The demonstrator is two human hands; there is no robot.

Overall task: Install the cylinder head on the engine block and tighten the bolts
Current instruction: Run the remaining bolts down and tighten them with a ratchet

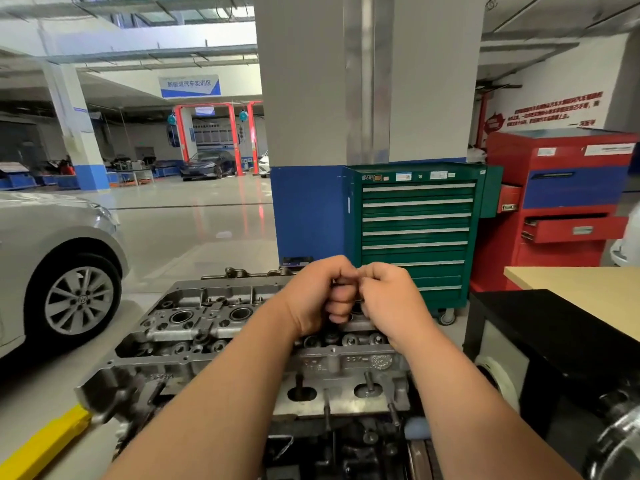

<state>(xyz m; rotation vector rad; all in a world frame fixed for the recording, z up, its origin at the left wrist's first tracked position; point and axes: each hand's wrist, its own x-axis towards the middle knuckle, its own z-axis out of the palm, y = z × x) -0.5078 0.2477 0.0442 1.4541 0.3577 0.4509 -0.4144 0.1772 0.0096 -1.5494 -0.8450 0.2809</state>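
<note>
Inspector: Hands first. Your left hand (322, 296) and right hand (389, 301) are both curled tight, knuckles touching, above the right end of the cylinder head (214, 323).
Operator: Holding what?
Inspector: Cannot tell; your fingers hide it. You have the cylinder head seated on the engine block (349, 448), near the green tool cabinet (415, 230).

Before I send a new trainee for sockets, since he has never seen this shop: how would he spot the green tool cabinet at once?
Look past the cylinder head to the grey pillar with the blue base. The green tool cabinet stands against its right side. Unlike the red cabinet beside it, which has drawers pulled out, its silver-handled drawers are all shut.
</note>
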